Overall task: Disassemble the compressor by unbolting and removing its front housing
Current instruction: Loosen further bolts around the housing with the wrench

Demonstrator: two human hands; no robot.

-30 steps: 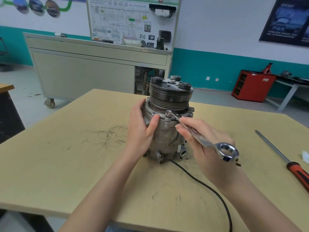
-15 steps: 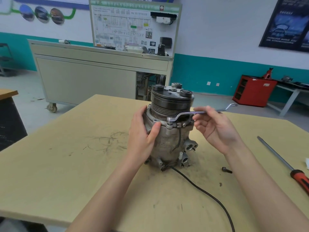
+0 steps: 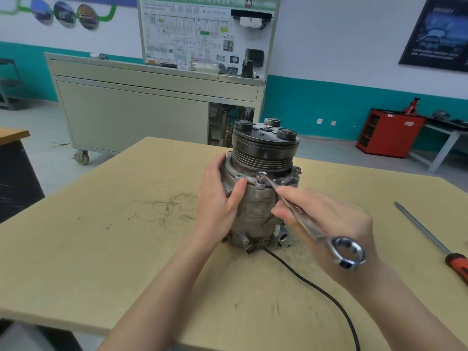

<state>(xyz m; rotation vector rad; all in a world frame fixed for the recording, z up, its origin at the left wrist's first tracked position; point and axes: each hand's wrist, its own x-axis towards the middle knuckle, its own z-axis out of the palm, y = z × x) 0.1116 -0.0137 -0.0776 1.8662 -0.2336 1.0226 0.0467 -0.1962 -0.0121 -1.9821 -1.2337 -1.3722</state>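
Though its near corners are cut off by the frame, the pale wooden bench (image 3: 101, 249) fills most of the view, scuffed with dark marks left of centre. The compressor (image 3: 255, 209) stands upright on it, about midway between the left and right edges and nearer the far edge, grooved pulley end up. Its base is partly hidden behind the hands.

The left hand (image 3: 217, 201) grips the compressor's left side, palm on the body and thumb across the front just under the flange; its fingers curl round the far side, out of sight. The right hand (image 3: 331, 224), blurred, is closed around the shank of a wrench (image 3: 304, 220); exactly how the fingers lie on it is hard to make out.

A screwdriver (image 3: 420, 229) lies near the right edge, its red handle cut off by the frame. The wrench's small ring end sits on a bolt (image 3: 260, 174) at the flange's front, and its large ring end hangs free over the wrist. A black cable (image 3: 316, 287) runs from the compressor's base to the near edge and out of view.

Beyond the bench, a red cabinet (image 3: 390, 133) stands by the wall; the contents of its open shelves cannot be made out.
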